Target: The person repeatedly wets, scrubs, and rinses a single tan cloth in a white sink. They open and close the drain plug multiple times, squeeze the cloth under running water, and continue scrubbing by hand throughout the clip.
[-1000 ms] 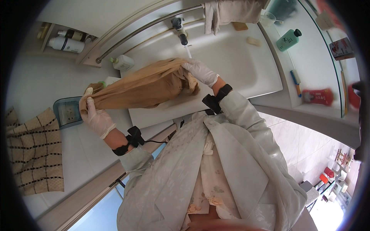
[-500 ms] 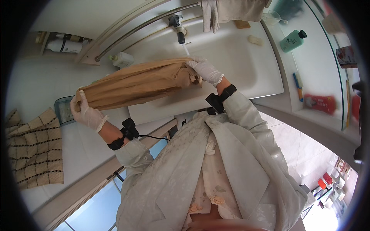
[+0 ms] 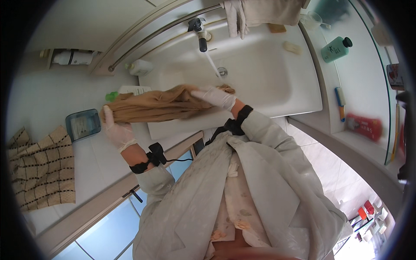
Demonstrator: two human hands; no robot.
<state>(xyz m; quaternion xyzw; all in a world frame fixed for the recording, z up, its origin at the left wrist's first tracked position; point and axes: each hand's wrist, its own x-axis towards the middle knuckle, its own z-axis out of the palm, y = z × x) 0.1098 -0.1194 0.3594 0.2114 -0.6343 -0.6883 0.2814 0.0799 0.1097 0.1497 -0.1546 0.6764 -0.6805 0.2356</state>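
A tan-brown cloth (image 3: 151,106) is stretched sideways in loose folds over the sink's near left rim and the counter. Its left end is in my gloved left hand (image 3: 118,130), the thumb pressed on top. Near its other end, my gloved right hand (image 3: 216,97) is closed around the fabric, slightly blurred. A crumpled tip of the cloth sticks out past the right hand over the white sink (image 3: 277,84). Water runs from the tap (image 3: 202,39) in a thin stream toward the drain (image 3: 222,72), just beyond that tip.
A blue-grey soap dish (image 3: 83,125) and a checked cloth (image 3: 47,171) lie on the left counter. A white bottle (image 3: 141,67) stands by the sink. Grey cloths (image 3: 268,12) hang over the rail (image 3: 160,37). At right, a shelf holds a green bottle (image 3: 336,49) and a brush (image 3: 339,104).
My hands have come closer together, and the cloth is more bunched. The right hand has moved lower in view and the cloth's right end has dropped, baring the drain and water stream.
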